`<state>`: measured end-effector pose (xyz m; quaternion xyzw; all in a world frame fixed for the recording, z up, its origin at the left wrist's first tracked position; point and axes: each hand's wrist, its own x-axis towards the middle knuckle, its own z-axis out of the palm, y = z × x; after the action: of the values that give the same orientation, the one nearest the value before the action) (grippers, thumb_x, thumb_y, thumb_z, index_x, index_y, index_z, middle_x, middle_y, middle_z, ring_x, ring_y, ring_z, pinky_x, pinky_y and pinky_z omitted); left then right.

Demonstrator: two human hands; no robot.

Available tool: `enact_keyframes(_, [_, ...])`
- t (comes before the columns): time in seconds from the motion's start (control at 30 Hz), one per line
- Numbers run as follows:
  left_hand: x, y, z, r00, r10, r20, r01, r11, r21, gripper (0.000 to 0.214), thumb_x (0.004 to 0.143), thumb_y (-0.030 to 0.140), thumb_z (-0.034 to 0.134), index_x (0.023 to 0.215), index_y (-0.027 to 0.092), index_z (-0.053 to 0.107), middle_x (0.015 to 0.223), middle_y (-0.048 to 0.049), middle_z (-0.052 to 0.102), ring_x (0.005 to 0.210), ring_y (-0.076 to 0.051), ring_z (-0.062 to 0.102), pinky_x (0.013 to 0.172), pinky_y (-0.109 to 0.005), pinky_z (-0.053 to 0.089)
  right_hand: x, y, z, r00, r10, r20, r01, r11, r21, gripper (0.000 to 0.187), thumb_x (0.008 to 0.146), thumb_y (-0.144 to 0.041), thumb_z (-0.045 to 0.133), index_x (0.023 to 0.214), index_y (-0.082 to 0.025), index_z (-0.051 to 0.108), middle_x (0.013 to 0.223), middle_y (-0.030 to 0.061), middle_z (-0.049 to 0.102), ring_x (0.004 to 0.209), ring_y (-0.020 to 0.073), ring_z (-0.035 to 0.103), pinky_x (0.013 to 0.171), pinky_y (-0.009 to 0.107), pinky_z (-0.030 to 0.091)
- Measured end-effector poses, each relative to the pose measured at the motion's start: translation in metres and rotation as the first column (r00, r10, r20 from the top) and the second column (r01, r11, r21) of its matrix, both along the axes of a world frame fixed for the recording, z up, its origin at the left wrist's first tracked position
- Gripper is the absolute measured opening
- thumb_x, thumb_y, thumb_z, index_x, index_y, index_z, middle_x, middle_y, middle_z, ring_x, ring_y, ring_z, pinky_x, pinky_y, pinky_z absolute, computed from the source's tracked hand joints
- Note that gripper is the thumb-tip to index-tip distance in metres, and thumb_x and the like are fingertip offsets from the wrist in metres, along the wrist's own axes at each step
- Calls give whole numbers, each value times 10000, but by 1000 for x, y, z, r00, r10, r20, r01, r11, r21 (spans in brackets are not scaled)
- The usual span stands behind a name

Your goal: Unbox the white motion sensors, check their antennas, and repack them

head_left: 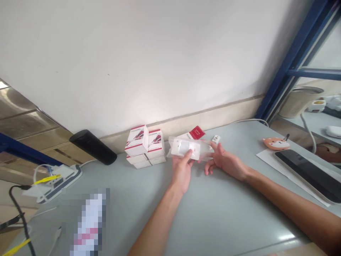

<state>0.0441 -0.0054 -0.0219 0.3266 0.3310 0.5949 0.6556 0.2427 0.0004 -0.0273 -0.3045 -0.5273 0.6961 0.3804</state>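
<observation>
A plain white wall [133,64] rises behind my smooth grey counter [213,217]. The fingers of my left hand [182,174] are clamped on a flat white rectangular device [182,146] inside a clear plastic bag [206,147] above the counter, thumb on top. My right hand [227,163] has its fingers partly spread at the bag's right end — I cannot tell whether they pinch the plastic. Just behind lies a red-and-white printed packet [198,132], near a small white printed tag [216,138]. To the left, white cardboard boxes with red edges [136,140] are stacked — beyond them, a black cylinder [93,146]. Well to my right, a flat dark slab with pale edges [310,174] rests on white paper [266,158].
</observation>
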Motion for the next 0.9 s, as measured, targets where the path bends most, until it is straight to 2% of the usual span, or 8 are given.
enact_keyframes(0.13, [2,-3,-1,993,-16,-115,21,999,41,486,857,322,867,1285,216,664,1273,-97,772,1251,-289,703,1075,-436,538,-5,0,1,974,-157,160,153,987,40,711,956,-795,576,1436,-286,454,949,51,733,666,220,687,683,380,541])
enact_keyframes(0.23, [6,-6,-4,980,5,-200,4,999,45,551,839,342,889,1308,222,625,1285,-108,771,1260,-296,708,1139,-456,508,-7,1,-3,931,-268,249,246,962,116,562,962,-721,649,1287,-277,537,738,-35,633,563,151,547,592,307,444])
enact_keyframes(0.37, [5,-8,-4,974,66,-219,-61,998,33,857,822,341,917,1486,310,376,1425,-99,692,1335,-265,670,1146,-414,507,-7,4,-12,937,-310,160,303,951,70,474,966,-691,668,1174,-277,570,740,-39,583,580,120,413,546,271,316])
enact_keyframes(0.43, [2,-8,-3,981,11,-194,-5,999,32,1062,819,322,924,1573,394,179,1504,-80,629,1329,-240,668,1128,-401,522,-7,7,-11,937,-340,81,341,940,9,460,942,-673,711,1135,-273,592,765,-28,554,619,130,395,556,276,318])
enact_keyframes(0.5, [-1,-6,-3,974,-72,-215,87,994,62,1171,783,293,949,1591,446,115,1561,-74,564,1301,-242,675,1082,-397,553,-5,9,-6,924,-383,11,383,923,-43,435,915,-639,760,1080,-263,620,793,-17,521,640,134,360,564,284,322])
enact_keyframes(0.57, [-5,-3,-6,952,-57,-300,99,987,125,1083,761,298,961,1560,430,241,1589,-81,510,1299,-257,662,1052,-390,565,-1,10,3,901,-431,-51,426,901,-85,405,891,-597,801,1028,-250,642,810,-12,486,635,128,292,553,289,297])
enact_keyframes(0.73, [-13,4,-11,829,232,-509,-28,926,376,654,765,340,957,1326,327,620,1556,-105,502,1412,-314,551,1162,-419,470,13,11,21,892,-434,-125,419,898,-135,376,894,-514,821,839,-228,582,701,-51,323,605,114,117,534,295,172])
enact_keyframes(0.9, [-15,-2,-4,814,250,-524,17,892,452,394,858,389,878,1217,299,745,1449,-126,643,1462,-335,514,1282,-445,311,20,15,15,925,-377,-47,374,925,-59,439,908,-566,774,809,-244,493,634,-65,339,552,102,174,549,298,184])
